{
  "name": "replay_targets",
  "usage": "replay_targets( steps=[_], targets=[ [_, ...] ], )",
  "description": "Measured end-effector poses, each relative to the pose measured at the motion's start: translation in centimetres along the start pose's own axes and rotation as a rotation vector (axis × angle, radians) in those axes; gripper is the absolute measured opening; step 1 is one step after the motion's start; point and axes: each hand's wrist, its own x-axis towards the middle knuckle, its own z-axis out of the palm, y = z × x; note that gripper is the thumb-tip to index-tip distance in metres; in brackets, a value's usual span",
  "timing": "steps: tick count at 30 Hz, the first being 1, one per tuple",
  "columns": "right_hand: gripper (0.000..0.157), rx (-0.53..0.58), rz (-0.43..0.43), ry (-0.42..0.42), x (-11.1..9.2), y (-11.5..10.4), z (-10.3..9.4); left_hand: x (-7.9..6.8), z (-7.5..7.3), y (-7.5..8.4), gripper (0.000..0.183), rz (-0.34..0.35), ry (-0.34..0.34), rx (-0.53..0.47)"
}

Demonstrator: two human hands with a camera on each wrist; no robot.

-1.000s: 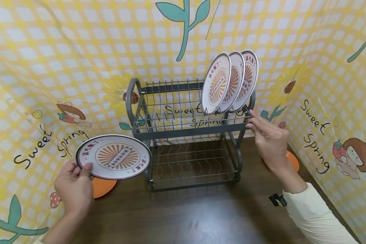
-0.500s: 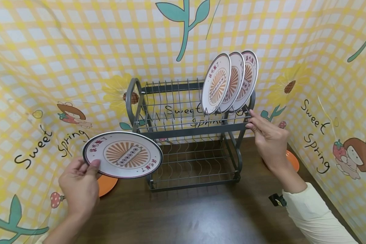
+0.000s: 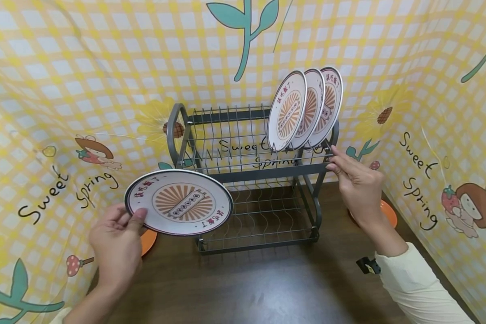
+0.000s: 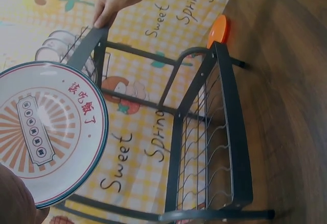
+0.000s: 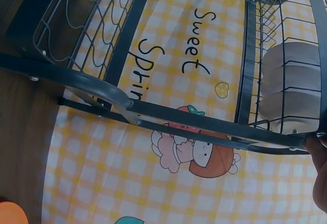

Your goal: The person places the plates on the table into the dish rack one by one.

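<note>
My left hand [image 3: 117,243] pinches the left rim of a white plate [image 3: 146,216] that has an orange sunburst and a dark edge, thumb on top. The plate is held in the air, tilted, overlapping the front left corner of a grey two-tier dish rack [image 3: 263,173]. In the left wrist view the plate [image 4: 76,137] fills the left side. My right hand [image 3: 358,189] grips the front right corner of the rack's upper tier with thumb and fingers. Three matching plates [image 3: 287,112] stand on edge at the right end of the upper tier.
The rack stands on a dark wooden table [image 3: 243,288] against yellow checked cloth walls. An orange plate [image 3: 147,240] lies at the left, partly hidden by my left hand and the held plate. Another orange item [image 3: 389,213] lies right of the rack, behind my right wrist.
My left hand has carried the white plate to the right and slightly upward, across the rack's front left corner. My right hand and the three standing plates have stayed put.
</note>
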Motion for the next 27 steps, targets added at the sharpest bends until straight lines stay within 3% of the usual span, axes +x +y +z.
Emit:
replay_targets(
  steps=[3,11,24,27],
  targets=[
    [0.022,-0.013,0.006,0.001,0.1,-0.1,-0.2,-0.2,0.7,-0.1,0.011,-0.026,-0.043,0.016],
    [0.025,-0.035,0.025,-0.042,0.2,-0.3,-0.5,-1.2,2.5,-0.2,0.011,-0.042,-0.115,0.216],
    [0.027,-0.022,0.068,-0.083,0.1,-0.6,-0.7,-2.0,4.1,0.1,0.017,-0.026,-0.187,0.26],
    [0.025,-0.029,0.075,-0.06,-0.1,-1.1,-0.7,-2.1,4.5,0.1,0.017,-0.041,-0.199,0.256]
  ],
)
